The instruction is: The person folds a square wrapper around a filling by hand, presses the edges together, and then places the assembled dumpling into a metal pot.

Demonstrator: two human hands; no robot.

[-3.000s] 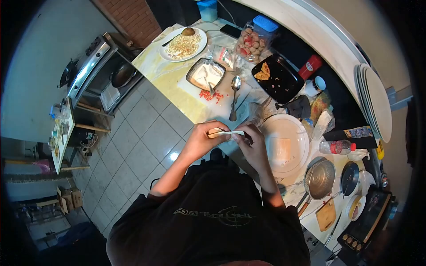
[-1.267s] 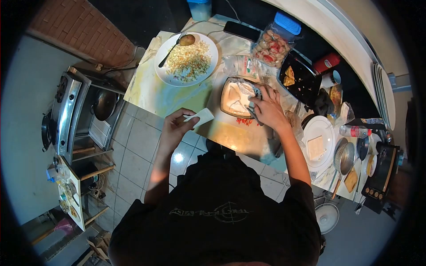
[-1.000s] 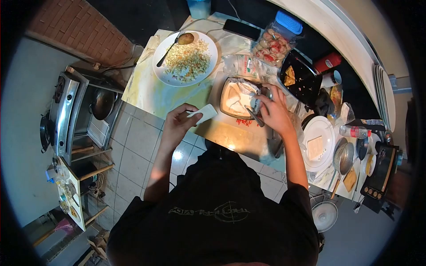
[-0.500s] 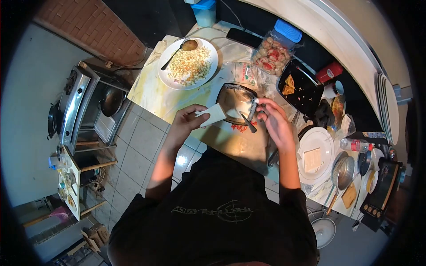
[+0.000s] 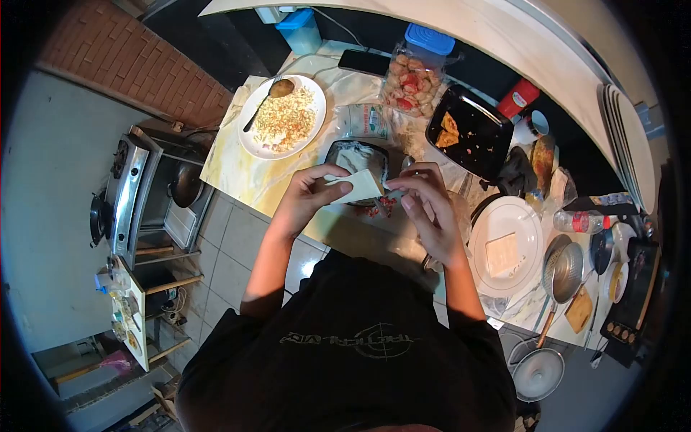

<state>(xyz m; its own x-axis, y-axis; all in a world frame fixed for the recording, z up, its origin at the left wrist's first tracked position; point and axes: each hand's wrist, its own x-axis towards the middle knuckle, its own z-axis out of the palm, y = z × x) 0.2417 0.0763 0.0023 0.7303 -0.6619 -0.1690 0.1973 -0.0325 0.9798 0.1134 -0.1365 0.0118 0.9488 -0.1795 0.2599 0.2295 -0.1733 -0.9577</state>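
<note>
My left hand [image 5: 306, 198] pinches a pale, folded wrapper sheet [image 5: 360, 187] between thumb and fingers, holding it over the near side of a black bowl. Across from it, my right hand [image 5: 432, 209] reaches in with its index fingertip at the sheet's right edge; its thumb is apart from that finger. Whitish matter shows at the fingertip. A white paste-like substance coats the inside of the black bowl [image 5: 358, 155], which the sheet and fingers partly cover. Chopped red bits [image 5: 379, 209] lie just below the bowl.
Shredded filling and a spoon lie on a white plate [image 5: 254, 140] at back left. Behind the bowl are a plastic packet [image 5: 366, 121] and a bag of round pieces [image 5: 412, 83]. A black tray [image 5: 479, 140] and a plate [image 5: 489, 286] with square sheets stand at right.
My right hand has moved from the bowl's rim to the sheet's right edge. The left hand keeps hold of the sheet, which has shifted slightly right. The camera view has turned.
</note>
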